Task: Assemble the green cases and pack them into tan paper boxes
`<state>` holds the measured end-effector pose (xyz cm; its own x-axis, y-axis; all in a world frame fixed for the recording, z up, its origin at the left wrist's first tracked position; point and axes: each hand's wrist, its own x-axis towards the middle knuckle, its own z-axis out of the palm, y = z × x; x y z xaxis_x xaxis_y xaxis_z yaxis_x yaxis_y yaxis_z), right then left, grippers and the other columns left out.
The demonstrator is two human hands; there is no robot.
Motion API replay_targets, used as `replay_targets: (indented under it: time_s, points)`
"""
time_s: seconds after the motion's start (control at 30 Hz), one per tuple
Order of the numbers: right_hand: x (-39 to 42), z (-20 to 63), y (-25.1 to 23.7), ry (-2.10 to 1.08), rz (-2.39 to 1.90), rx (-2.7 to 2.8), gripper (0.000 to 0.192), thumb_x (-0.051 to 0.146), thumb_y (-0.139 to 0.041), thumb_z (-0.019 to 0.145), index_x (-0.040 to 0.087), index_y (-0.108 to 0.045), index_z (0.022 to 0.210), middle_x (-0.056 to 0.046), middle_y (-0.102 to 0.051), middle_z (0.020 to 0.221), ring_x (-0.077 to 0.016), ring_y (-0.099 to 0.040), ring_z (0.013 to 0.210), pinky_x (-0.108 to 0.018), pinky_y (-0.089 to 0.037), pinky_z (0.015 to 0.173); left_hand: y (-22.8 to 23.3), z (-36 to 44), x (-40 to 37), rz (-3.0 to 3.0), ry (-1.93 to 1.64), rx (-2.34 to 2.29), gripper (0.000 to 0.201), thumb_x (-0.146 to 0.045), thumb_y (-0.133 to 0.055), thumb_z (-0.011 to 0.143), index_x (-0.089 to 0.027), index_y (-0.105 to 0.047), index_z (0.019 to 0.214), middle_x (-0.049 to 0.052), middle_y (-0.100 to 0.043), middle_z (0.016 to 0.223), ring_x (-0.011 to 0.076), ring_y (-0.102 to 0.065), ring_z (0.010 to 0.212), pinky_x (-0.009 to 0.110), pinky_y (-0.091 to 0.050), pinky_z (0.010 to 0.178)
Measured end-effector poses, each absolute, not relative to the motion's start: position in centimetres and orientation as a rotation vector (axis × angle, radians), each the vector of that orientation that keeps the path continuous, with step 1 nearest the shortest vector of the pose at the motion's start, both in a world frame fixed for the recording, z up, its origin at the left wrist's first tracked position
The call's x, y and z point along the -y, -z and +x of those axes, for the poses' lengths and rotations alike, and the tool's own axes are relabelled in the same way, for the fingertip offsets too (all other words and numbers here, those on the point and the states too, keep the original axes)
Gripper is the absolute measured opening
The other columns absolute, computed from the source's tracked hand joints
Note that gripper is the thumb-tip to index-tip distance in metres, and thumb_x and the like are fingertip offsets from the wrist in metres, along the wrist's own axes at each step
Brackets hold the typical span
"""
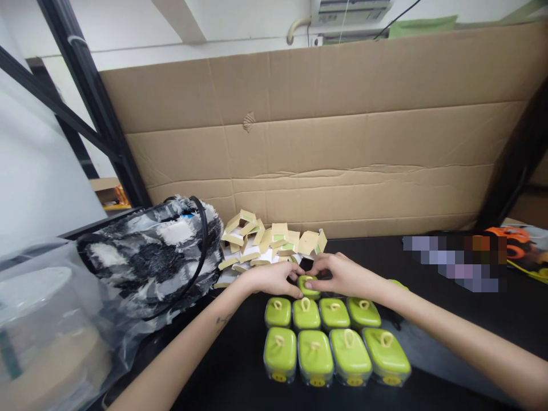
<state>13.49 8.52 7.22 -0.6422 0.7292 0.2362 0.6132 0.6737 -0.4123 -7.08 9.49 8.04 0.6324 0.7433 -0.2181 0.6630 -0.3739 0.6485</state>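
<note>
My left hand (280, 278) and right hand (333, 274) both pinch one green tub (309, 291), just behind two rows (343, 343) of them. If I push too hard, the rows could go crooked. If my hands swing back, they could knock the boxes (280, 235).

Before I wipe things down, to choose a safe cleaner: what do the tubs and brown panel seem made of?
Tubs: probably plastic, with glossy green lids, see-through below. Panel: likely cardboard, matte, judging by its fold lines.

Bare forearms (184, 351); small dark left-forearm marking (224, 319)
</note>
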Motion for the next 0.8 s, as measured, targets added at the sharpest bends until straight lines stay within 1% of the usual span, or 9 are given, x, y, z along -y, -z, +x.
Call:
replay_targets:
  time_s: [0.1,0.2,0.27,0.37,0.47,0.57,0.67,0.73,0.8]
  points:
    - [-8.6,14.7,-8.0,-0.455,-1.012,2.506,0.036,0.052,-0.059,0.084,0.024,-0.070,0.103,-0.005,-0.070,0.100,-0.0235,-0.064,0.092,-0.038,-0.045,0.087,-8.4,-7.0,-9.3,2.148,-0.143,-1.085,0.043,-0.025,-0.068,0.076,-0.015,-0.059,0.117,0.008,-0.070,0.106,0.0198,-0.066,0.091,0.031,-0.050,0.080]
    - [-8.8,17.5,-9.2,-0.448,-1.031,2.448,0.043,0.049,-0.046,0.090,0.019,-0.062,0.117,-0.009,-0.067,0.111,-0.0224,-0.063,0.099,-0.036,-0.048,0.088,-8.8,-6.8,-8.9,2.177,-0.180,-1.101,0.041,-0.033,-0.064,0.080,-0.016,-0.060,0.118,0.009,-0.069,0.112,0.0219,-0.064,0.099,0.030,-0.048,0.084]
    - [-8.7,20.0,-10.0,-0.414,-1.075,2.439,0.039,0.043,-0.045,0.089,0.018,-0.064,0.112,-0.010,-0.066,0.110,-0.0235,-0.062,0.100,-0.037,-0.048,0.090,-9.0,-6.6,-8.6,2.189,-0.227,-1.125,0.045,-0.039,-0.058,0.085,-0.015,-0.058,0.123,0.011,-0.065,0.120,0.0235,-0.062,0.105,0.031,-0.047,0.087]
    - [-8.2,23.8,-10.8,-0.393,-1.198,2.480,0.035,0.034,-0.056,0.079,0.019,-0.066,0.108,-0.010,-0.067,0.105,-0.0271,-0.064,0.094,-0.041,-0.050,0.085,-9.1,-6.2,-8.3,2.193,-0.277,-1.154,0.042,-0.035,-0.055,0.087,-0.013,-0.058,0.123,0.012,-0.064,0.121,0.0246,-0.062,0.105,0.032,-0.047,0.087]
    - [-7.2,26.1,-10.6,-0.517,-1.306,2.607,0.050,0.019,-0.063,0.064,0.022,-0.065,0.114,-0.008,-0.065,0.112,-0.0293,-0.063,0.101,-0.042,-0.049,0.089,-9.0,-6.0,-8.4,2.186,-0.270,-1.166,0.033,-0.027,-0.058,0.086,-0.013,-0.062,0.115,0.011,-0.068,0.113,0.0228,-0.064,0.099,0.034,-0.048,0.086]
    - [-6.9,26.3,-9.5,-0.668,-1.453,2.709,0.061,0.006,-0.060,0.049,0.025,-0.066,0.106,-0.006,-0.060,0.115,-0.0330,-0.053,0.116,-0.045,-0.041,0.099,-8.9,-5.9,-8.5,2.169,-0.258,-1.179,0.031,-0.027,-0.059,0.086,-0.013,-0.062,0.113,0.011,-0.068,0.110,0.0212,-0.064,0.096,0.036,-0.048,0.084]
    - [-7.3,25.9,-8.6,-0.681,-1.520,2.662,0.051,0.004,-0.058,0.044,0.022,-0.064,0.092,-0.006,-0.060,0.101,-0.0345,-0.057,0.105,-0.046,-0.046,0.089,-9.0,-5.9,-8.5,2.156,-0.263,-1.183,0.030,-0.028,-0.059,0.085,-0.014,-0.064,0.111,0.010,-0.068,0.111,0.0211,-0.063,0.096,0.033,-0.048,0.084]
    - [-7.6,25.8,-8.4,-0.684,-1.503,2.603,0.043,0.008,-0.063,0.049,0.021,-0.060,0.090,-0.004,-0.059,0.093,-0.0291,-0.061,0.088,-0.041,-0.050,0.076,-9.0,-5.8,-8.4,2.151,-0.270,-1.180,0.030,-0.028,-0.059,0.084,-0.015,-0.064,0.110,0.009,-0.068,0.112,0.0212,-0.063,0.098,0.031,-0.047,0.084]
    - [-7.8,25.7,-8.6,-0.691,-1.467,2.532,0.036,0.020,-0.068,0.059,0.022,-0.057,0.093,-0.002,-0.060,0.085,-0.0239,-0.061,0.075,-0.035,-0.050,0.066,-9.0,-5.8,-8.4,2.146,-0.276,-1.175,0.030,-0.028,-0.059,0.084,-0.015,-0.064,0.110,0.008,-0.068,0.112,0.0213,-0.062,0.099,0.030,-0.046,0.084]
